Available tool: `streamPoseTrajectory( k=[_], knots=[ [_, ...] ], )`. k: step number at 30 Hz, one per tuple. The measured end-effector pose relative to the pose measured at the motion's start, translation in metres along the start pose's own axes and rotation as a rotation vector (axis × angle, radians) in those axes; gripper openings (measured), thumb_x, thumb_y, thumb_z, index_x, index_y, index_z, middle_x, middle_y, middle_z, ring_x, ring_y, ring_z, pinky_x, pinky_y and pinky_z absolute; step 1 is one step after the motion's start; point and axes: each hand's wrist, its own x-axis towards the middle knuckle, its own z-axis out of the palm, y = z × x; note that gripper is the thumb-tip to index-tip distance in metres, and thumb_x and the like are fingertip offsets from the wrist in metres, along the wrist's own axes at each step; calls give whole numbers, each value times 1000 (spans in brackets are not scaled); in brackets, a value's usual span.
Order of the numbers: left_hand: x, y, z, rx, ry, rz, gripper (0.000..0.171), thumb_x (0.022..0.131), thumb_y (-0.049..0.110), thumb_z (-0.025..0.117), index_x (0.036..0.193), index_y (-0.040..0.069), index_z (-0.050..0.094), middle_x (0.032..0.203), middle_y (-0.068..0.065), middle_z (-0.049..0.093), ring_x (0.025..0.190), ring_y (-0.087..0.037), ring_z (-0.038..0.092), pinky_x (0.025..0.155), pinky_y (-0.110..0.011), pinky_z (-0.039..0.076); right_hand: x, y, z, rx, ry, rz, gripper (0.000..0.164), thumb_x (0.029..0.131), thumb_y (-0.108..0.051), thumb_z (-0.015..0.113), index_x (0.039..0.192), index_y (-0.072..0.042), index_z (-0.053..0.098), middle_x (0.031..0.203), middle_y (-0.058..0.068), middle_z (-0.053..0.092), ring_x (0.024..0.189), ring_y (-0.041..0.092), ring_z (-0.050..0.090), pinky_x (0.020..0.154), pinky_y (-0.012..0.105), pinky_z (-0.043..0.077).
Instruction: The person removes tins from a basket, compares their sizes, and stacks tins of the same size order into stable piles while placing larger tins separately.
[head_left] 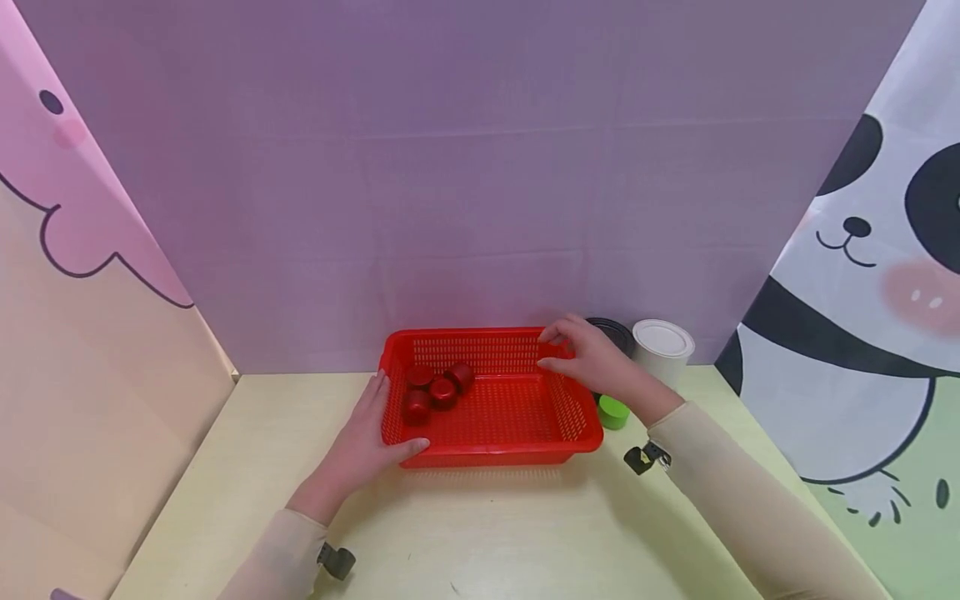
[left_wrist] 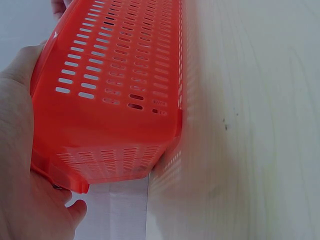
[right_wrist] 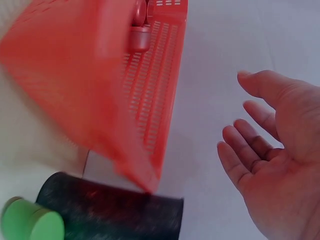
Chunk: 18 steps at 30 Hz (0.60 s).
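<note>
Nearest, the left hand (head_left: 367,442) was spread over the eight o'clock corner of the red basket (head_left: 495,451), its rim gripped between thumb and fingers, probably for steadiness, on the pale table (head_left: 465,542). Four small red containers (head_left: 442,393) were gathered inside towards nine o'clock. Just outside, at three o'clock, a green container (head_left: 613,414) was placed. At two o'clock the right hand (head_left: 585,354) was held apart from the rim, nothing grasped, thumb and fingers parted. Beyond it, the black canister (right_wrist: 110,210) was partly hidden; that side was crowded further by a white canister (head_left: 663,354). The rear was closed off by purple cloth (head_left: 487,167).
</note>
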Motion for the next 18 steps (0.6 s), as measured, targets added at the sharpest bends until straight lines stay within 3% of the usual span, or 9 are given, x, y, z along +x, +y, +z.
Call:
streamPoseTrajectory(
  k=[5,11,18],
  knots=[
    [0,-2,2,-9,1,-5,136,84,70,86,179,10,9,186,-9,7,170,-36,9,119,-63,47,17,-11,7,-14,-46,-26,32,95,-17,90,121,-9,73,122,8,66,114,31,66,99,50,62],
    [0,-3,3,-4,6,-5,136,83,70,86,179,11,9,186,-9,7,170,-35,9,120,-63,46,36,-19,19,-37,-105,-84,32,95,-16,89,121,-8,72,123,8,67,120,39,67,105,55,58],
    [0,-3,2,-8,13,-1,136,84,69,86,179,10,10,186,-10,8,170,-36,10,118,-63,48,56,-29,36,-103,-185,-145,41,95,-17,90,130,-8,71,130,12,66,126,37,65,111,51,56]
  ],
)
